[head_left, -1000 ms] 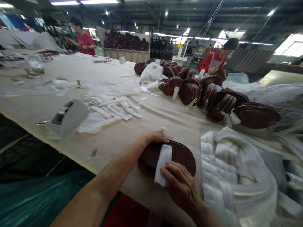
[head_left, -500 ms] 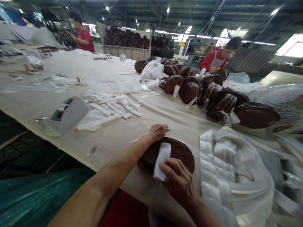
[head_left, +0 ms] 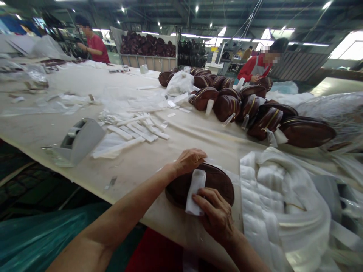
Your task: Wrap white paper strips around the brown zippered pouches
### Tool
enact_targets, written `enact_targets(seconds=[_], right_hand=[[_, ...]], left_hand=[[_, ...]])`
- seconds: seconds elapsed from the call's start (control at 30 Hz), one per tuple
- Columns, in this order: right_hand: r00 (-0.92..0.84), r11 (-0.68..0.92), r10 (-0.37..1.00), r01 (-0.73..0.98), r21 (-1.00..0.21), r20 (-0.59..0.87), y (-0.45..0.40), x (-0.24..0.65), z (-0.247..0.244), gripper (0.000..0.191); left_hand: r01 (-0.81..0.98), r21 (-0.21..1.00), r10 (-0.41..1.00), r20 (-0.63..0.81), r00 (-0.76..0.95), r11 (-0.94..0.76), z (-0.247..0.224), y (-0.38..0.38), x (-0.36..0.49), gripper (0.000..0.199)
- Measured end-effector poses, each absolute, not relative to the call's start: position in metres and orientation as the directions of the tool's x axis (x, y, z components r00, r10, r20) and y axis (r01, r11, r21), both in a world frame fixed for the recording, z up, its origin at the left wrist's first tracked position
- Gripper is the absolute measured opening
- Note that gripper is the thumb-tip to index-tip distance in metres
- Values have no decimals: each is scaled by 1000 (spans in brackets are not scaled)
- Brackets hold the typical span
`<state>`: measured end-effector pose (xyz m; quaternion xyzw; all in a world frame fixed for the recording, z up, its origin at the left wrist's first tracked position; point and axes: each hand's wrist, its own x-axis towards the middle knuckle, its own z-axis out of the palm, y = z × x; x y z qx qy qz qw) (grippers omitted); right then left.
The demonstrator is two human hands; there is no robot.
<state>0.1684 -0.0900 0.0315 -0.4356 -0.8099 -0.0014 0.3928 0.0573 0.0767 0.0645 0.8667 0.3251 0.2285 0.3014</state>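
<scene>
A dark brown leather bag (head_left: 218, 183), oval with a zipper along its far edge, lies at the table's front edge. A white foam strip (head_left: 196, 189), folded or rolled, lies across it. My right hand (head_left: 217, 213) grips the strip's near end between thumb and fingers. At the bag's far edge is my left hand (head_left: 190, 161), fingers bent and pressed together; whatever they hold is hidden. A clear strip (head_left: 190, 240), perhaps tape or film, hangs over the table edge below my right hand.
A grey tape dispenser (head_left: 78, 141) stands left, near loose white foam strips (head_left: 140, 128). Brown bags (head_left: 249, 109) are lined up at the back right. A stack of white foam sheets (head_left: 255, 204) lies to the right. Two people (head_left: 95, 47) (head_left: 256, 66) work beyond the table.
My left hand has shifted slightly at the bag's far edge, and the thin brown tip by its fingers no longer shows. My right hand stays on the foam strip. The view has tilted slightly.
</scene>
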Motion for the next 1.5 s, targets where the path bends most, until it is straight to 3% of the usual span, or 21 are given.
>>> enact_targets(seconds=[0.2, 0.5, 0.73, 0.9, 0.97, 1.4, 1.5], right_hand=[[-299, 615, 702, 712, -339, 646, -90, 168, 27, 27], [-289, 625, 679, 710, -324, 675, -90, 168, 29, 25], [-296, 636, 668, 704, -318, 682, -89, 169, 27, 28], [-274, 617, 663, 727, -302, 696, -89, 169, 27, 21], [-263, 615, 667, 723, -316, 697, -89, 169, 26, 17], [-253, 633, 625, 718, -289, 739, -88, 170, 26, 14], [-278, 669, 611, 682, -296, 741, -87, 171, 27, 16]], left_hand=[[400, 727, 748, 231, 623, -558, 66, 102, 80, 35], [341, 710, 709, 312, 633, -616, 68, 95, 87, 36], [300, 561, 576, 416, 704, -772, 70, 54, 47, 19], [206, 279, 331, 546, 770, -938, 59, 19, 23, 22], [181, 229, 282, 563, 777, -956, 56, 10, 16, 22], [137, 324, 278, 444, 852, -936, 50, -1, 2, 17], [127, 298, 258, 456, 852, -946, 49, -4, -3, 22]])
